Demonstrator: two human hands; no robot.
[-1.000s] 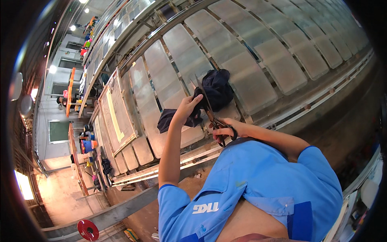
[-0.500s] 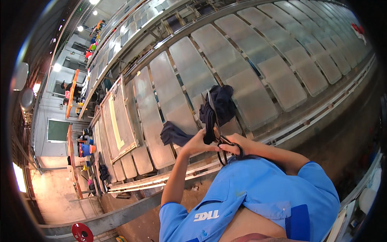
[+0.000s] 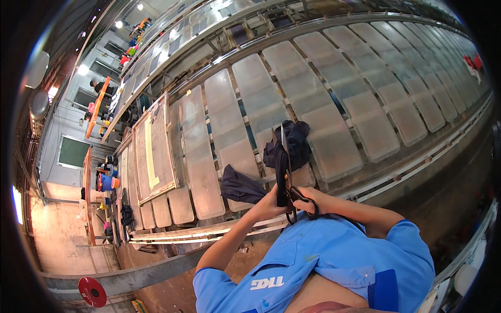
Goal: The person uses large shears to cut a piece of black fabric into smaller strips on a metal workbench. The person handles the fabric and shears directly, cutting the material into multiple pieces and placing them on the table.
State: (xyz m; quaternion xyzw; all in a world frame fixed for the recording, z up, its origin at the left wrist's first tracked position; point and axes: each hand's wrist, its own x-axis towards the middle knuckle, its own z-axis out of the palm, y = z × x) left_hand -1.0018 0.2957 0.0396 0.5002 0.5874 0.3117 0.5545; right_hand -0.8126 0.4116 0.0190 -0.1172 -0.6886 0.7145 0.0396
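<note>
My right hand (image 3: 314,196) is closed on the black handles of a pair of scissors (image 3: 285,143), whose long metal blades point away from me. Dark navy cloth (image 3: 296,142) lies bunched around the blades. My left hand (image 3: 269,206) grips a fold of this cloth just left of the scissor handles. Another part of the dark cloth (image 3: 241,184) spreads out to the left of that hand, over the flat panels. Exactly where the blades meet the fabric is hard to make out.
A long table of grey rectangular panels (image 3: 334,133) with narrow gaps runs beneath the cloth. On its left lies a wooden frame (image 3: 177,156) with a yellow strip. A rail (image 3: 209,227) borders the near edge. Farther left stand a blue bucket (image 3: 108,182) and a red disc (image 3: 92,292).
My left hand has drawn in toward the scissor handles. The left part of the cloth has spread into a wider shape. The whole view has shifted slightly.
</note>
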